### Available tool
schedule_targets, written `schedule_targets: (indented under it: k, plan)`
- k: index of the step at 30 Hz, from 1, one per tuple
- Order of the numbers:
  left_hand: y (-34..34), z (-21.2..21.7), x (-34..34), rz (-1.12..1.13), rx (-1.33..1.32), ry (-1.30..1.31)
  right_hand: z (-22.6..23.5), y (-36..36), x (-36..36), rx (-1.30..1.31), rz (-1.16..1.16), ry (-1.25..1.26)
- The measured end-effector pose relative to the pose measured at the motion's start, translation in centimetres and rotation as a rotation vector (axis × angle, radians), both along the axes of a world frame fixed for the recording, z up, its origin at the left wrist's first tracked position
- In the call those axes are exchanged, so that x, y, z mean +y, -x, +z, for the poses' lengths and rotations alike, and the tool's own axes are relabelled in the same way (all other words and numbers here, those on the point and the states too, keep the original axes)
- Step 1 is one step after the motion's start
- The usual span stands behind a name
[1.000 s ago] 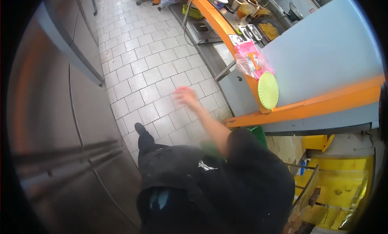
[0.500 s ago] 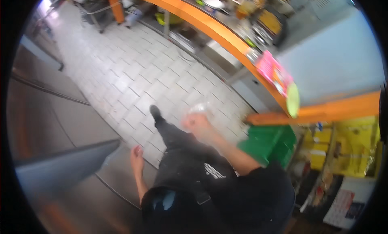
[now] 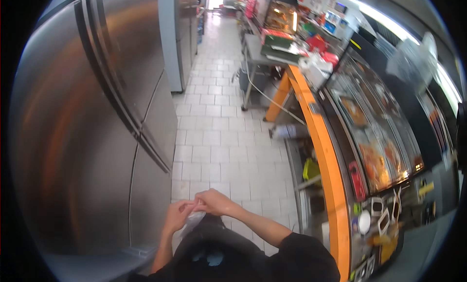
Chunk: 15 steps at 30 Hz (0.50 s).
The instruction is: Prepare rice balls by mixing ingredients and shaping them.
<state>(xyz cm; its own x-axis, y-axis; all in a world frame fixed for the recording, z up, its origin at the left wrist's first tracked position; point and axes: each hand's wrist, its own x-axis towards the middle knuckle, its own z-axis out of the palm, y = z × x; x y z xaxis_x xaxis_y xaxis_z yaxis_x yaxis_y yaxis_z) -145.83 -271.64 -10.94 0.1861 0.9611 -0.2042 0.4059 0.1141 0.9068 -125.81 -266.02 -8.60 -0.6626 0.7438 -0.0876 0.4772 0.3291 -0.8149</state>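
Note:
My left hand (image 3: 179,215) and my right hand (image 3: 214,202) meet low in the view, just in front of my body. Between them a thin see-through plastic bag (image 3: 194,218) hangs down, its upper edge pinched by the fingers of both. The fingers are closed and nearly touching, so their exact grip is partly hidden. The bag looks limp, and I cannot make out anything inside it.
A tall steel refrigerator (image 3: 73,131) stands close on my left. Pale tiles cover the floor (image 3: 209,136) of the aisle ahead. Along the right runs an orange-edged counter (image 3: 327,184) with a glass display case (image 3: 372,116). Farther on stands a grey table (image 3: 254,51).
My view has swung from the counter and green crate to the aisle and refrigerator. My hands, apart before with the see-through plastic in the right, have come together on the bag.

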Motion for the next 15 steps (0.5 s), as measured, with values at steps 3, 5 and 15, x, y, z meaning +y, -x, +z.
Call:
schedule_targets:
  k: [3, 5, 15]
  plan:
    - [0.1, -1.3, 9.4, 0.132, -0.301, 0.225, -0.5, -0.6, 12.3, 0.032, 0.015, 0.021]
    - [-0.6, -1.8, 17.0, 0.033, -0.209, 0.188, -0.3, -1.8, 20.3, 0.024, -0.062, 0.228]
    - [-18.0, 1.6, 61.0, -0.500, -0.125, -0.170, -2.0, -19.8, 48.3, 0.354, -0.613, 0.281]
